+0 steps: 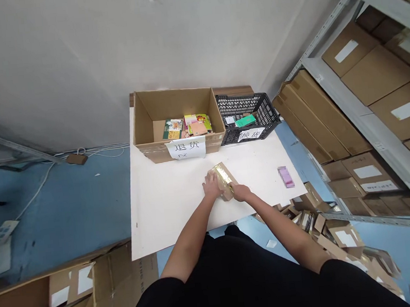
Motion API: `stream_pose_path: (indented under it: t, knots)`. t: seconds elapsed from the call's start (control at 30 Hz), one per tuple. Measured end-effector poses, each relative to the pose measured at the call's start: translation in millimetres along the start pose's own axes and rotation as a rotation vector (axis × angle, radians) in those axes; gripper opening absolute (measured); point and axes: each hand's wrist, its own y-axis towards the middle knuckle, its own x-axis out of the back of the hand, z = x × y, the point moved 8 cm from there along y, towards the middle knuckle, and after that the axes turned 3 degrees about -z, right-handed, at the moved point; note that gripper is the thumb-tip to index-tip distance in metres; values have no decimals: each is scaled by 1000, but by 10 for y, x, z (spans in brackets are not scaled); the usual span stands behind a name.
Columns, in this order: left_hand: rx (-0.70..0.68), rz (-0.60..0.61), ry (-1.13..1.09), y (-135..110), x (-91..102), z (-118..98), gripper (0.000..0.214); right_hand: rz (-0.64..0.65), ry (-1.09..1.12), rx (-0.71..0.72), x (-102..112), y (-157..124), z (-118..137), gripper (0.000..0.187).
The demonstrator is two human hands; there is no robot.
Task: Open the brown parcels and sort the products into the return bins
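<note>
A small brown cardboard box (pixel 223 172) lies at a slant on the white table (pixel 159 202), with shiny tape along its top. My left hand (pixel 212 185) presses on the left side of this box, its fingers bent over the edge. At the right side, near the taped strip, my right hand (pixel 241 192) is closed with the fingers against the box. Whatever those fingers hold, if anything, is too small to make out.
Behind stand an open carton (pixel 149 152) with several colourful packets and a black plastic crate (pixel 270 117) holding a green item, both with paper signs. A blurred pink item (pixel 286 176) lies at right. Shelves (pixel 360 93) with boxes line the right; more cartons (pixel 116 285) stand on the floor.
</note>
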Motion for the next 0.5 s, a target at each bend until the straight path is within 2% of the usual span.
stream_pose_path:
  t: [0.17,0.27,0.33,0.4,0.5]
  knots:
    - [-12,0,0,-4,-18,-3,126,59,23,-32,-246,-313,-341,78]
    - [-13,-19,10,-22,19,-18,125,82,35,-38,-291,-489,-580,77]
    - [-4,-27,28,-37,37,-55,123,3,64,-61,-184,-556,-786,75]
    - [20,-47,52,-57,41,-123,121,-151,125,-88,-1,-555,-981,76]
    - [76,-87,63,-103,-17,-291,117,-334,285,-124,171,-392,-1133,74]
